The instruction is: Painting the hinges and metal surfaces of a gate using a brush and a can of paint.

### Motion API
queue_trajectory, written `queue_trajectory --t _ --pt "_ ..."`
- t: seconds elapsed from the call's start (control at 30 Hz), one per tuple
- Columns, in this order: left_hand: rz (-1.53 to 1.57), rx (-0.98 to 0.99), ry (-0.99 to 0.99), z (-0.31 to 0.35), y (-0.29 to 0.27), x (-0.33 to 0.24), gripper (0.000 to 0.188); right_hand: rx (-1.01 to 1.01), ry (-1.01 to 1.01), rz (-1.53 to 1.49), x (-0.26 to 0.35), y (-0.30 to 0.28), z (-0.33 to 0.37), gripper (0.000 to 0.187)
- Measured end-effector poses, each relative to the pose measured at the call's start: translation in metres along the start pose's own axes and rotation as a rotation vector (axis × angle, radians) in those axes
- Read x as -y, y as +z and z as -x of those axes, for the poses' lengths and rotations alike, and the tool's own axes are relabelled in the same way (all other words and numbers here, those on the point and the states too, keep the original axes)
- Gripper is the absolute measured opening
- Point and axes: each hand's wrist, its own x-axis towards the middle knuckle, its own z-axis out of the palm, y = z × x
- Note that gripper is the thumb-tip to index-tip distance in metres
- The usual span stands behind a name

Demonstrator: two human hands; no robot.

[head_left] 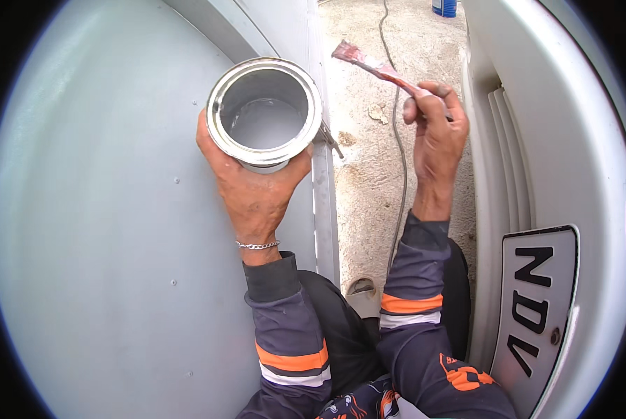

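Observation:
My left hand (254,199) is wrapped round a round metal paint can (219,115), its mouth tipped toward me. Inside the can lies light grey paint (267,126). A silver chain bracelet circles my left wrist. Off to the right, my right hand (435,126) grips the handle end of a paintbrush (379,68). Reddish stains cover the brush, and its bristle end points up and left, apart from the can. Both forearms are in dark sleeves with orange and white bands.
A broad light grey panel (117,244) with small fasteners fills the left side. On the right stands a white vehicle body (571,160) with a number plate (536,279). Between them a dark cable (400,167) runs along rough concrete (362,181). A blue container (444,8) stands far off.

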Motion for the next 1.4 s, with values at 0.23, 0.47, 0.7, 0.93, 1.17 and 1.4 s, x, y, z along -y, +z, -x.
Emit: queue_trajectory --t 0.23,0.47,0.7,0.93,1.17,1.4 --pt "0.042 0.093 0.071 0.001 -0.002 0.020 0.115 0.241 -0.275 0.007 0.133 0.018 0.030 0.014" --pt "0.081 0.119 0.127 0.001 0.004 0.024 0.118 0.387 -0.251 0.511 0.135 0.069 0.036 0.016" --pt "-0.081 0.109 0.210 0.000 0.001 0.019 0.118 0.671 -0.291 0.883 0.108 0.096 0.013 0.015" --pt "-0.154 0.086 0.264 -0.001 0.003 0.023 0.115 0.900 -0.431 0.915 0.113 0.092 0.004 0.013" --pt "-0.162 0.063 0.242 -0.002 0.004 0.023 0.115 1.000 -0.318 0.962 0.123 0.088 0.008 0.016" --pt "-0.143 0.067 0.205 0.001 0.000 0.023 0.116 0.797 -0.378 0.888 0.127 0.055 0.026 0.020"
